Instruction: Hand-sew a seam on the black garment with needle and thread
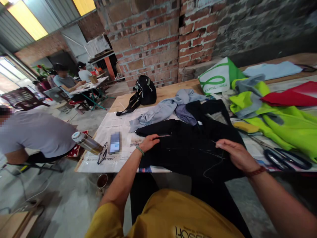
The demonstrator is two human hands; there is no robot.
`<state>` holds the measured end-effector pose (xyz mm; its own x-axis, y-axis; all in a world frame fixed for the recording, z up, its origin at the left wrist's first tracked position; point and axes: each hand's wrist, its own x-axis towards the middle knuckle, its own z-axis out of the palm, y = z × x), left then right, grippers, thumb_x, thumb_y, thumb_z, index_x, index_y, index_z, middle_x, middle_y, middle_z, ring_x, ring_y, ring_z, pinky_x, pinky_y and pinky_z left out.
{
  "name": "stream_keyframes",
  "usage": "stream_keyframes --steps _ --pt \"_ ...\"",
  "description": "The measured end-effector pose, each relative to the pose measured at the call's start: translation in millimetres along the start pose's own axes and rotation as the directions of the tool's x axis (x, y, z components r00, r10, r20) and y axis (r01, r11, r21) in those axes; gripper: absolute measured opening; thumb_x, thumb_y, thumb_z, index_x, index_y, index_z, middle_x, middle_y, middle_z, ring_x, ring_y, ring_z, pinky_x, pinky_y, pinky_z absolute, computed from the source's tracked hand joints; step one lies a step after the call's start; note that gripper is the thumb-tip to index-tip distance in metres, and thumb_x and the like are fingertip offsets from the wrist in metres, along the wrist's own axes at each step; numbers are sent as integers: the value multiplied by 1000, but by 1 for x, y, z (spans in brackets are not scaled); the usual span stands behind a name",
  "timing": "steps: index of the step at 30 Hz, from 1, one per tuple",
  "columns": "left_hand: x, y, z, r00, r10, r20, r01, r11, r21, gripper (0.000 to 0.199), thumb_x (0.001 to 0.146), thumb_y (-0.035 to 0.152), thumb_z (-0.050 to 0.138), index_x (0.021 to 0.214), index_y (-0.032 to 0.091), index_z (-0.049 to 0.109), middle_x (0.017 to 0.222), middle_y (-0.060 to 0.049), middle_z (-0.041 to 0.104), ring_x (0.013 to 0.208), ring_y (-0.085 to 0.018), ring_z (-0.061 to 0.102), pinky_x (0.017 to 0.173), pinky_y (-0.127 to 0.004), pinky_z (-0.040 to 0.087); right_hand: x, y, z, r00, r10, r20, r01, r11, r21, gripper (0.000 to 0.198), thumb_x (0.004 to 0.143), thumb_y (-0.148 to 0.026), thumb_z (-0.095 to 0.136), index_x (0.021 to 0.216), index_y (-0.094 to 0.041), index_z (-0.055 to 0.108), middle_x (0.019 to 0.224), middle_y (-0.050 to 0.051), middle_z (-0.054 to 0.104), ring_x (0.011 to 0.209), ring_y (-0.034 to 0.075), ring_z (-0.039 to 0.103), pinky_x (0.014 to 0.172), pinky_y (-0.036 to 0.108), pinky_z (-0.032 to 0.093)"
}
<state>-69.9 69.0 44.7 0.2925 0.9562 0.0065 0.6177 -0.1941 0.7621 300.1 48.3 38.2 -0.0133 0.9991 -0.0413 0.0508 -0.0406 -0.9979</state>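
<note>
A black garment (178,138) is spread over the table's front edge, with its near part hanging over my lap. My left hand (149,142) is closed on the garment's left side, thumb and fingers pinching the cloth. On the right, my right hand (234,153) pinches a thin, pale sliver that looks like a sewing needle (213,141), close above the cloth. A line of white stitches runs across the black fabric between my hands. From its right end a loose white thread (210,168) curls down towards me.
Large scissors (284,158) lie right, by a yellow object (245,127) and neon-yellow clothing (279,122). Grey cloth (163,107) and a black bag (146,91) are behind the garment. A phone (115,142), glasses (102,154) and a bottle (87,143) stand left. People sit further left.
</note>
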Motion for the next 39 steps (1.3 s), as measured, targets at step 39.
stream_keyframes --steps 39 --pt "-77 -33 -42 878 -207 -431 422 759 496 22 76 18 57 97 18 63 103 -9 62 93 -23 57 81 -33 44 -5 -3 8 898 -431 -84 405 887 -223 17 73 -36 65 70 -19 66 103 6 60 99 17 54 94 30 38"
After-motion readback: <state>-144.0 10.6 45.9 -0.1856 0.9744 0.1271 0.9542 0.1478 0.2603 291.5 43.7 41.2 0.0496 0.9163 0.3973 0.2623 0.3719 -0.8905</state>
